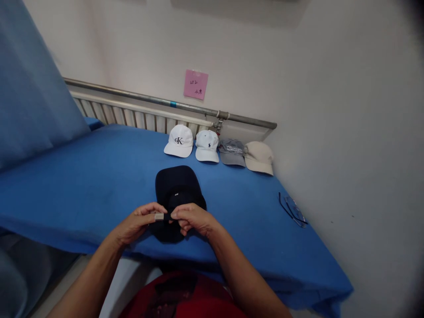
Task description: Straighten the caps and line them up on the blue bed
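A dark cap (177, 179) lies on the blue cloth close to me, its brim pointing away and its strap side facing me. On the left of the strap, my left hand (141, 222) pinches the metal buckle (159, 217). My right hand (192, 218) grips the dark strap just right of the buckle, its fingers closed. Part of the cap is hidden behind both hands.
Along the back stand two white caps (179, 141) (207, 146), a grey cap (232, 153) and a beige cap (259, 158). Glasses (293, 212) lie at the right edge. Behind are a radiator (132, 118), a pipe (145, 99) and a pink note (195, 84); a blue curtain (36, 84) hangs left.
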A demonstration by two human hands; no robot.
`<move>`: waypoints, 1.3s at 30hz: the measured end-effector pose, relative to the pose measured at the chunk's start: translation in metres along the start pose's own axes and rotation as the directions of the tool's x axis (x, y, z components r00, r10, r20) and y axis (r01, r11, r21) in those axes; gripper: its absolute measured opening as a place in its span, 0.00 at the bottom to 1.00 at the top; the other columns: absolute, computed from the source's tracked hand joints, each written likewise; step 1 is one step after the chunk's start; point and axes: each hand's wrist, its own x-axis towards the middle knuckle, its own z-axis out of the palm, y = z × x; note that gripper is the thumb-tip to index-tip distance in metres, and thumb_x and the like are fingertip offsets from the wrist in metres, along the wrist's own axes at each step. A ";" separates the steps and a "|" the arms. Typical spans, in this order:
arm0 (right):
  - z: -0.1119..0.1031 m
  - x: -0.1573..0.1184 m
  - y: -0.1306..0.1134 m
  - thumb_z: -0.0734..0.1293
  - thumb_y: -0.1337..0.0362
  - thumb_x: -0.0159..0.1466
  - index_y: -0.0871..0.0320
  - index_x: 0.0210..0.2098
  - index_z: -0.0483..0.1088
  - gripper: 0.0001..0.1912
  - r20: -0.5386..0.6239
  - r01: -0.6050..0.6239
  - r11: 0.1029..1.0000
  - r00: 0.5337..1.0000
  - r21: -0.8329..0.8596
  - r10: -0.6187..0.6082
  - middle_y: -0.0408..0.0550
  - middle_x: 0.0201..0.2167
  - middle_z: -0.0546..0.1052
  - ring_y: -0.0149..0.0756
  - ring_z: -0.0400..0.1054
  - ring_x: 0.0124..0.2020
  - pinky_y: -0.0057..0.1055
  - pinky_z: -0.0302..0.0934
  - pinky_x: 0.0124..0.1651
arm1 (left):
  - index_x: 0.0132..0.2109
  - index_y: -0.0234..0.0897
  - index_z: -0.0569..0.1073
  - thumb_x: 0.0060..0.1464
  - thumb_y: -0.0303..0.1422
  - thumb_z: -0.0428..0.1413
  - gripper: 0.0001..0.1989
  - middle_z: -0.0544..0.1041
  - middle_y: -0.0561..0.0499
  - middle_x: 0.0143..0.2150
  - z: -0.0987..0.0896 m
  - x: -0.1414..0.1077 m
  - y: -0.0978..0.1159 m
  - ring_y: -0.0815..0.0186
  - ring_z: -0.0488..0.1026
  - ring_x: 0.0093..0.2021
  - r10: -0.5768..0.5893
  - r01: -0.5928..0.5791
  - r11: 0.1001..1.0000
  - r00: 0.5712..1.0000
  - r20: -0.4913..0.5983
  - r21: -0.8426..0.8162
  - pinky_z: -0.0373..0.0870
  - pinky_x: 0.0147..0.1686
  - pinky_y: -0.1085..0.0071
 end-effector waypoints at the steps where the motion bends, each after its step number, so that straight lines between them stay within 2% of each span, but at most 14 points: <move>1: 0.000 0.000 0.000 0.67 0.64 0.58 0.61 0.27 0.72 0.06 -0.004 -0.001 1.000 1.000 0.002 0.001 0.30 0.11 0.55 0.19 0.46 0.13 0.20 0.55 0.20 | 0.35 0.39 0.81 0.41 0.38 0.69 0.13 0.77 0.52 0.32 0.000 0.000 0.000 0.70 0.69 0.33 -0.001 0.001 1.000 1.000 -0.006 -0.007 0.62 0.35 0.76; 12: 0.006 -0.002 -0.004 0.64 0.67 0.58 0.60 0.26 0.71 0.06 -0.028 0.007 1.000 1.000 -0.019 -0.007 0.30 0.11 0.54 0.20 0.45 0.13 0.22 0.55 0.20 | 0.32 0.39 0.80 0.39 0.36 0.70 0.11 0.76 0.54 0.30 0.001 0.000 0.001 0.70 0.68 0.33 0.003 -0.004 1.000 0.999 -0.044 -0.022 0.62 0.34 0.76; 16: 0.007 -0.004 -0.002 0.68 0.61 0.55 0.60 0.29 0.72 0.07 -0.021 0.058 0.998 0.998 0.038 -0.058 0.30 0.12 0.55 0.20 0.46 0.14 0.23 0.56 0.21 | 0.33 0.39 0.80 0.38 0.37 0.70 0.13 0.75 0.53 0.30 0.003 -0.001 0.002 0.71 0.67 0.32 -0.003 0.002 1.000 0.998 -0.055 -0.014 0.61 0.33 0.76; 20: 0.009 -0.003 0.001 0.72 0.61 0.51 0.59 0.28 0.71 0.09 -0.050 0.097 0.994 0.994 0.055 -0.094 0.31 0.14 0.57 0.20 0.48 0.15 0.23 0.56 0.21 | 0.32 0.40 0.80 0.35 0.38 0.71 0.15 0.73 0.55 0.26 0.004 0.001 0.003 0.73 0.64 0.28 0.008 -0.011 0.999 0.997 -0.080 -0.047 0.59 0.29 0.78; 28: 0.008 0.002 0.004 0.73 0.59 0.51 0.59 0.30 0.72 0.11 -0.040 0.080 0.996 0.996 0.050 -0.079 0.31 0.15 0.57 0.20 0.48 0.16 0.23 0.56 0.22 | 0.30 0.39 0.80 0.33 0.38 0.72 0.14 0.74 0.55 0.27 0.006 -0.002 0.005 0.73 0.65 0.29 0.005 -0.007 1.000 0.994 -0.112 -0.024 0.60 0.30 0.78; 35: 0.008 0.007 0.001 0.72 0.61 0.52 0.60 0.29 0.71 0.09 0.020 0.043 0.999 0.999 0.027 -0.044 0.31 0.14 0.57 0.21 0.49 0.16 0.22 0.56 0.21 | 0.30 0.39 0.80 0.34 0.39 0.71 0.14 0.75 0.54 0.27 0.006 0.000 0.005 0.72 0.65 0.29 -0.024 0.026 1.000 0.992 -0.120 0.016 0.61 0.30 0.77; 39: 0.010 0.008 0.003 0.71 0.61 0.53 0.60 0.28 0.70 0.09 0.007 0.056 0.998 0.998 0.041 -0.056 0.31 0.14 0.58 0.20 0.50 0.15 0.22 0.56 0.21 | 0.30 0.39 0.80 0.36 0.38 0.71 0.13 0.75 0.55 0.27 0.005 -0.001 0.004 0.72 0.65 0.30 -0.017 0.021 0.999 0.991 -0.129 0.030 0.60 0.31 0.77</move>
